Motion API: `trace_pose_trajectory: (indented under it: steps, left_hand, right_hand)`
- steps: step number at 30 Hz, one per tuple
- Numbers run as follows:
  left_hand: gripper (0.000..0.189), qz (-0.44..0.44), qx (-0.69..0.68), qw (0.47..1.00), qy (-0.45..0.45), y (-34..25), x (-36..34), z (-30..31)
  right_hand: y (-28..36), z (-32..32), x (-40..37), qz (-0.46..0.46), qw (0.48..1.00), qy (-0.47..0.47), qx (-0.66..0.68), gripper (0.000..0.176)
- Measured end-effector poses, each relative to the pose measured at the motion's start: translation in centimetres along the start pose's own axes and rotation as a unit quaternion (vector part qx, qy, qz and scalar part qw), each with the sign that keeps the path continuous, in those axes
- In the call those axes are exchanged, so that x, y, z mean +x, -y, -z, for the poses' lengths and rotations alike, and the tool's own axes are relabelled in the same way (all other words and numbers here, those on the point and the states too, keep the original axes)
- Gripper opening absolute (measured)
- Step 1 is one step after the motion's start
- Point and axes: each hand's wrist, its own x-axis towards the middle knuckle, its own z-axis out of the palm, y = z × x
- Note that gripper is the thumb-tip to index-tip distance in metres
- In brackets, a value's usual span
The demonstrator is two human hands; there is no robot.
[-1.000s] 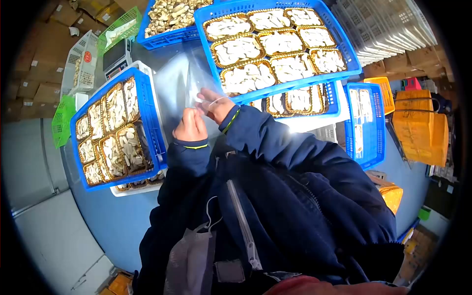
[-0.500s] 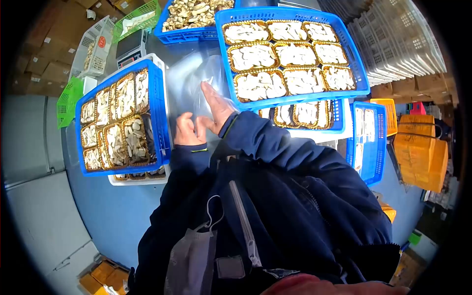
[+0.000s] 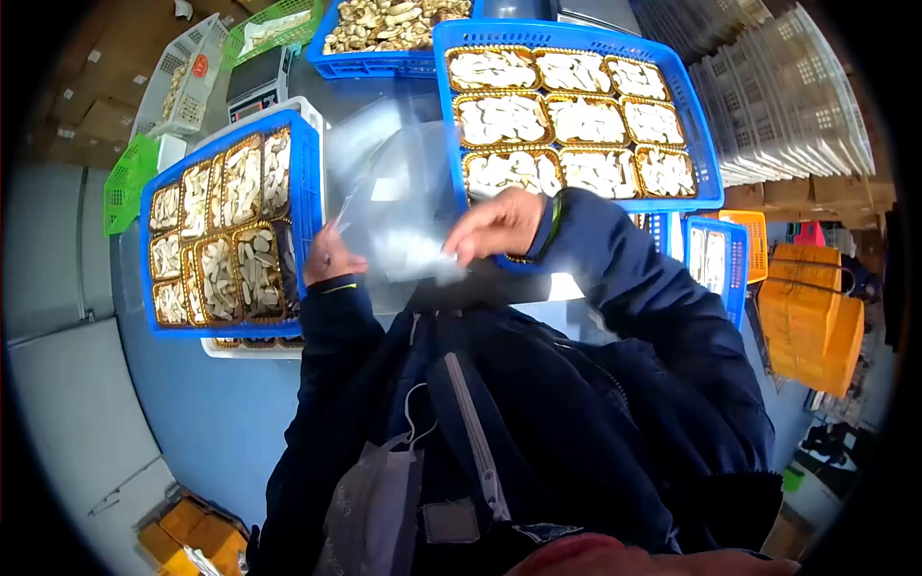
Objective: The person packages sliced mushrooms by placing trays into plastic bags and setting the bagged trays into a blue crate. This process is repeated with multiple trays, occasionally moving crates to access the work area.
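Note:
A sheet or bag of clear plastic [image 3: 392, 189] lies over the grey worktop between two blue crates. My right hand [image 3: 501, 226] pinches the plastic's near right edge between thumb and fingers. At the opposite edge is my left hand [image 3: 329, 257], its thumb spread from its raised fingers, beside the left blue crate [image 3: 307, 182]. Whether the left fingers touch the plastic is hard to tell. Brown trays of sliced mushrooms [image 3: 257, 264] fill that crate. Behind my right hand, the larger blue crate [image 3: 567, 204] holds rows of similar trays with pale slices [image 3: 600, 173].
At the back stand a blue crate of loose mushrooms [image 3: 399, 29], a scale [image 3: 257, 91] and a green basket [image 3: 274, 34]. Stacked white crates [image 3: 783, 106] rise at the right. Another blue crate [image 3: 735, 240] and orange boxes [image 3: 812, 312] are farther right.
My hands have moved apart: the right went rightward and now grips the plastic's edge, while the left shifted left toward the crate. The plastic appears more spread out.

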Motion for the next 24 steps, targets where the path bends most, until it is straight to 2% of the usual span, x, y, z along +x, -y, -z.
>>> trace_pose_trajectory:
  steps: [1, 2, 3, 4, 5, 6, 7, 9, 10, 11, 13, 14, 17, 18, 19, 23, 24]
  left_hand:
    - [0.035, -0.006, 0.036, 0.999, -0.030, -0.9, -0.2, 0.4]
    - [0.029, -0.032, 0.049, 0.996, -0.065, -1.6, -0.5, 0.4]
    - [0.028, -0.056, 0.041, 0.996, -0.065, -1.0, -0.4, 0.5]
    - [0.027, -0.081, 0.034, 0.994, -0.065, -0.1, 0.0, 0.9]
    - [0.026, -0.107, 0.027, 0.992, -0.067, 0.4, 0.4, 1.3]
    - [0.023, -0.083, 0.077, 0.991, -0.065, 0.2, 0.8, 1.9]
    - [0.023, -0.125, 0.085, 0.986, -0.073, 0.5, 1.1, 2.5]
    - [0.022, -0.203, 0.098, 0.971, -0.082, 1.8, 1.5, 2.8]
    - [0.022, -0.153, 0.119, 0.977, -0.088, 1.2, 1.3, 2.7]
    - [0.022, -0.176, 0.108, 0.974, -0.091, 1.7, 1.5, 2.8]
    - [0.022, -0.223, 0.083, 0.966, -0.096, 3.1, 2.1, 2.9]
    - [0.022, -0.231, 0.100, 0.964, -0.089, 3.5, 2.3, 3.1]
    - [0.023, -0.257, 0.141, 0.953, -0.076, 4.0, 2.6, 3.4]
    - [0.023, -0.267, 0.148, 0.949, -0.078, 4.1, 2.6, 3.4]
    - [0.024, -0.277, 0.156, 0.945, -0.080, 4.2, 2.6, 3.4]
    - [0.025, -0.130, 0.152, 0.975, -0.093, 1.9, 1.2, 2.4]
    - [0.024, -0.148, 0.184, 0.967, -0.094, 2.7, 1.7, 2.7]
  right_hand:
    - [-1.2, 4.1, 0.6, -0.011, 0.995, -0.072, -0.065, 0.017]
    - [-3.3, 8.9, 0.9, -0.029, 0.979, -0.200, -0.028, 0.015]
    - [-6.8, 14.2, 1.2, -0.015, 0.937, -0.337, -0.088, 0.016]
    - [-10.3, 19.8, 1.6, -0.116, 0.857, -0.421, -0.274, 0.009]
    - [-10.4, 22.7, 0.2, -0.215, 0.788, -0.372, -0.440, 0.025]
    - [-11.1, 24.0, 0.9, -0.252, 0.793, -0.372, -0.411, 0.025]
    - [-11.9, 25.0, 0.7, -0.358, 0.716, -0.383, -0.461, 0.031]
    - [-13.3, 25.1, 0.3, -0.334, 0.645, -0.322, -0.607, 0.030]
    - [-14.1, 25.6, 0.4, -0.342, 0.651, -0.313, -0.601, 0.029]
    - [-14.9, 26.1, 0.5, -0.349, 0.657, -0.303, -0.595, 0.028]
    - [-16.2, 28.7, 1.9, -0.403, 0.745, -0.322, -0.422, 0.028]
    - [-17.2, 29.6, 1.8, -0.370, 0.796, -0.380, -0.293, 0.031]
    - [-15.3, 26.9, 1.4, -0.344, 0.738, -0.446, -0.371, 0.031]
    - [-15.6, 27.2, 2.4, -0.373, 0.704, -0.444, -0.411, 0.028]
    - [-15.7, 27.6, 2.5, -0.376, 0.711, -0.425, -0.415, 0.028]
    - [-15.7, 28.2, 2.3, -0.384, 0.739, -0.365, -0.417, 0.029]
    - [-15.8, 28.0, 2.1, -0.385, 0.744, -0.359, -0.412, 0.029]
